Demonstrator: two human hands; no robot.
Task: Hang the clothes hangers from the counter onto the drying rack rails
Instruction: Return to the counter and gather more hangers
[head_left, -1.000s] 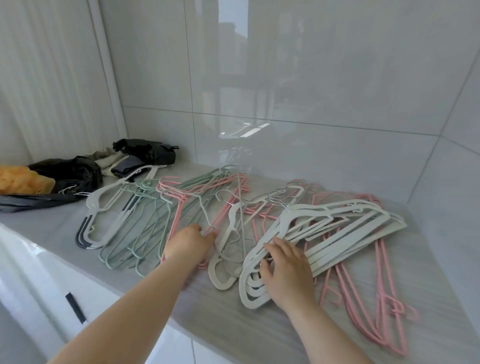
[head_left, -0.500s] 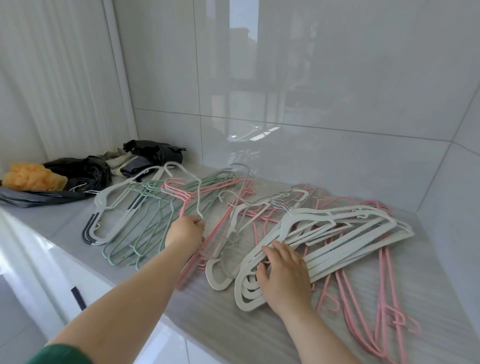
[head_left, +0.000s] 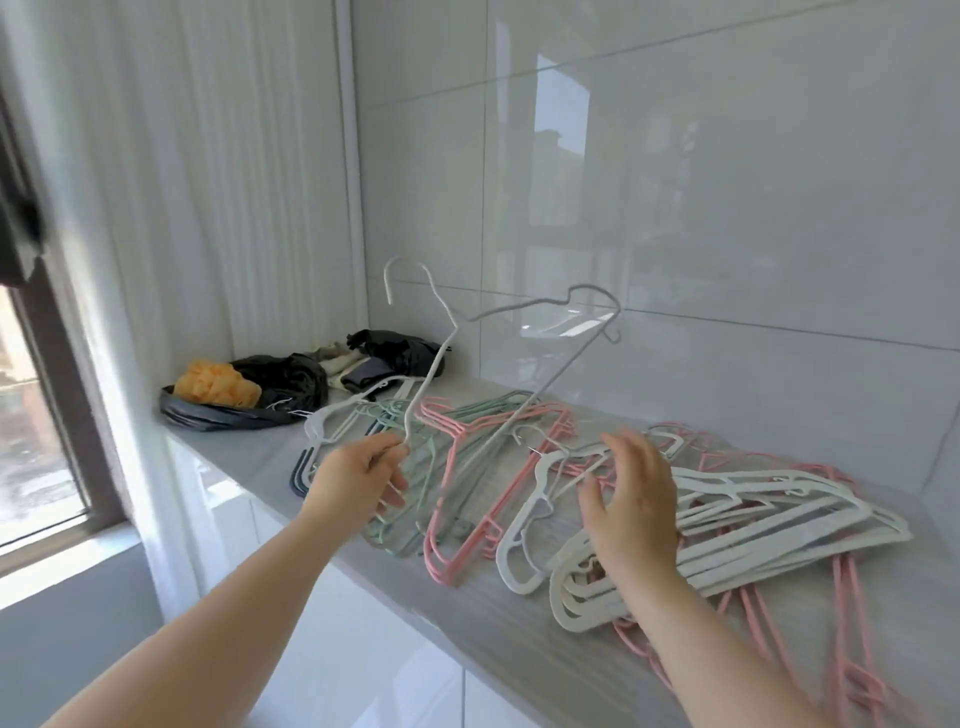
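My left hand (head_left: 358, 480) pinches a thin white wire hanger (head_left: 441, 353) by one lower corner and holds it up above the counter, hook pointing up. With fingers spread, my right hand (head_left: 631, 512) hovers over a stack of thick white plastic hangers (head_left: 769, 525) and holds nothing. Pink hangers (head_left: 467, 519) and pale green hangers (head_left: 395, 431) lie spread on the grey counter (head_left: 493, 639). No drying rack is in view.
Black bags (head_left: 280, 379) with an orange cloth (head_left: 215, 384) and folded items sit at the counter's far left end. A glossy tiled wall runs behind. A window (head_left: 36, 415) and white curtain (head_left: 182, 208) stand at left.
My left hand has lifted the white wire hanger clear of the pile and raised it. My right hand has come off the white plastic stack and opened. The view has turned left.
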